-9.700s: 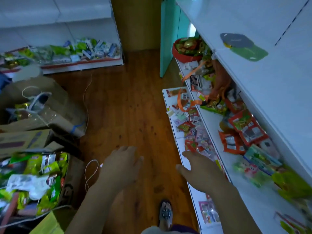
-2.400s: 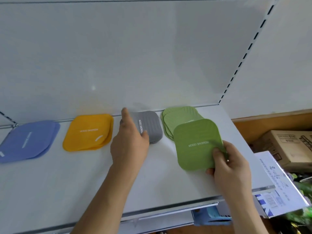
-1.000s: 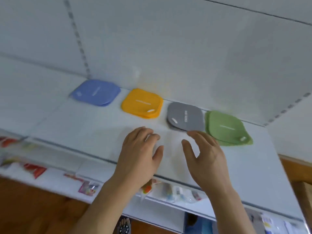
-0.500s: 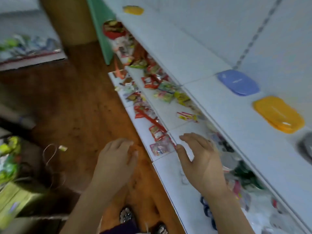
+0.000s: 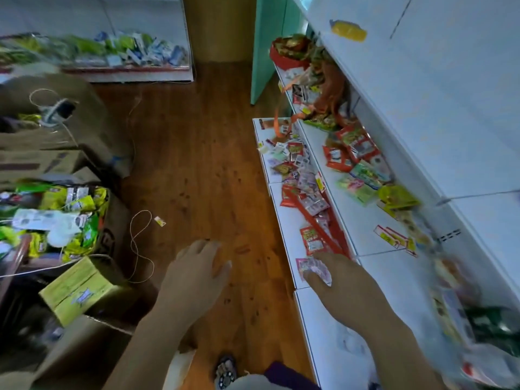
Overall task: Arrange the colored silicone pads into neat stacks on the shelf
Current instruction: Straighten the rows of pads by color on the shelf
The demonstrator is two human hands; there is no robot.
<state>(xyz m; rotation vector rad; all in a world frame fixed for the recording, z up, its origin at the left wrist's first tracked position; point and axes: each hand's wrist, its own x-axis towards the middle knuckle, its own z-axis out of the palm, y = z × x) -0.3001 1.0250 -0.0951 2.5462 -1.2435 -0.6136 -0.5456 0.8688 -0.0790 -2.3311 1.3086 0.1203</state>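
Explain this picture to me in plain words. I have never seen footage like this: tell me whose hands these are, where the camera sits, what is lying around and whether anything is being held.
There is no machine here. A person wears a wide-angle camera on the head, which looks forward and down, so you see that person's own two arms. The left hand hangs over the wooden floor with relaxed fingers and holds nothing. The right hand reaches out over the low white shelf, fingers spread, also empty; whether it touches the small pink packet by its fingertips I cannot tell. Snack packets are scattered along the shelves on the right. Higher up, on the top shelf, lies a yellow pad, the only pad in view. On the left stand cardboard boxes, one full of green packets.
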